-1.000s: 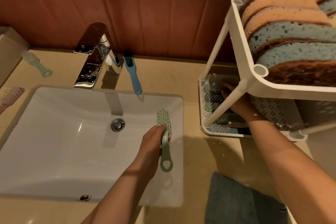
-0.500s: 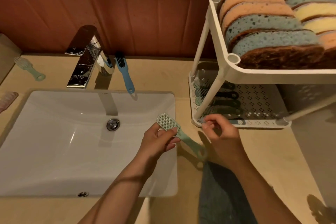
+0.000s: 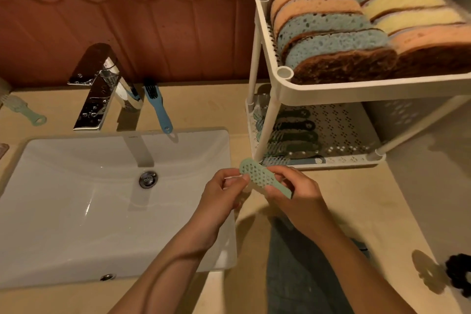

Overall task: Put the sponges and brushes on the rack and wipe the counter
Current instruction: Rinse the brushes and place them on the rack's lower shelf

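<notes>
**Both hands on one green brush, just near of the rack**

From my feed, L to R. Far left on the bench (image 3: 356,199) lies a second green brush (image 3: 24,110), handle loop pointing right and near. A pinkish item (image 3: 3,148) is cut off by the left edge; can't tell what it is. Next, the chrome tap (image 3: 102,89), wet w/ droplets, over the white sink (image 3: 76,211); drain plug (image 3: 147,179) sits mid-basin. Just right of the tap a blue brush (image 3: 157,107) lies on the bench, dark bristles far, loop near the sink's far edge.

Centre: left hand (image 3: 221,196) has fingers curled, tips pinching the near-left edge of the pale green brush (image 3: 257,175). Brush is held in the air over the bench between the sink's right rim and the rack's near-left corner, perforated back up, head pointing far-left. Right hand (image 3: 300,196) is curled round its handle end, which is mostly hidden in the fingers.

Right: white two-tier rack (image 3: 356,88). Top tier is packed w/ sponges (image 3: 331,33) on edge, blue, orange and yellow, in two rows. Bottom tier holds several brushes (image 3: 293,132) side by side at its left end. Near of the hands a dark grey-blue cloth (image 3: 305,275) lies on the bench. At the near right edge there is a black object (image 3: 460,278), unclear.
</notes>
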`<action>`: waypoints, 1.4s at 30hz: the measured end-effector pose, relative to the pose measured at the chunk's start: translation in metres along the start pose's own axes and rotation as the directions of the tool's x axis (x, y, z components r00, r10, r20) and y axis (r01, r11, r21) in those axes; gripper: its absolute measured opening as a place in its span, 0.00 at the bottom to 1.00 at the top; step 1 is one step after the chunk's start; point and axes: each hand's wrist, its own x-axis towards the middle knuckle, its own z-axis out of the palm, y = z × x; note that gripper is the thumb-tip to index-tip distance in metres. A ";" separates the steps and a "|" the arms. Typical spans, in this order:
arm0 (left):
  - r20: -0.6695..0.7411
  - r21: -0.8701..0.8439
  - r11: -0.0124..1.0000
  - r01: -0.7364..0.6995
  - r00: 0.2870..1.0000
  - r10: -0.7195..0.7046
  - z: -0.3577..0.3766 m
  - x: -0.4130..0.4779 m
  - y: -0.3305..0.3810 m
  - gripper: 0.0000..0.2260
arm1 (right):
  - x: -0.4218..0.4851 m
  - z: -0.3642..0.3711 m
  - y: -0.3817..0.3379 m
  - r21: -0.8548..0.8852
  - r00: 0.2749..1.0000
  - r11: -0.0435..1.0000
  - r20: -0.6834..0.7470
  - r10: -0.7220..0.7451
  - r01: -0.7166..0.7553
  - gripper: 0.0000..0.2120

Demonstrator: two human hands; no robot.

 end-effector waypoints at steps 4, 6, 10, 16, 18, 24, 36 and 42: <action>-0.021 0.110 0.988 -0.108 0.994 0.110 0.011 0.008 0.018 0.17 | 0.011 -0.030 0.020 -0.085 0.995 0.996 -0.096 -0.016 0.008 0.17; -0.005 0.228 0.950 -0.211 0.976 0.218 0.019 0.013 0.029 0.21 | 0.021 -0.045 0.032 -0.124 0.990 0.992 -0.140 0.004 -0.021 0.17; 0.068 0.491 0.766 -0.415 0.895 0.441 0.033 0.024 0.044 0.19 | 0.049 -0.068 0.056 -0.252 0.978 0.961 -0.199 0.062 -0.112 0.18; 0.039 0.783 0.469 -0.409 0.785 0.618 0.039 0.035 0.041 0.12 | 0.075 -0.078 0.075 -0.446 0.986 0.880 -0.120 0.120 -0.161 0.12; 0.051 0.793 0.439 -0.423 0.764 0.644 0.038 0.035 0.040 0.12 | 0.078 -0.077 0.078 -0.461 0.989 0.875 -0.070 0.132 -0.149 0.12; 0.089 0.812 0.371 -0.451 0.723 0.685 0.035 0.037 0.039 0.12 | 0.080 -0.077 0.084 -0.454 0.990 0.881 -0.007 0.144 -0.131 0.12; 0.143 0.583 0.686 -0.436 0.886 0.441 0.026 0.038 0.044 0.14 | 0.059 -0.071 0.074 -0.470 0.992 0.874 -0.048 0.118 -0.127 0.14; 0.266 0.552 0.767 -0.327 0.941 0.210 -0.006 0.027 0.024 0.13 | 0.033 -0.045 0.033 -0.313 0.998 0.950 -0.061 -0.017 -0.003 0.09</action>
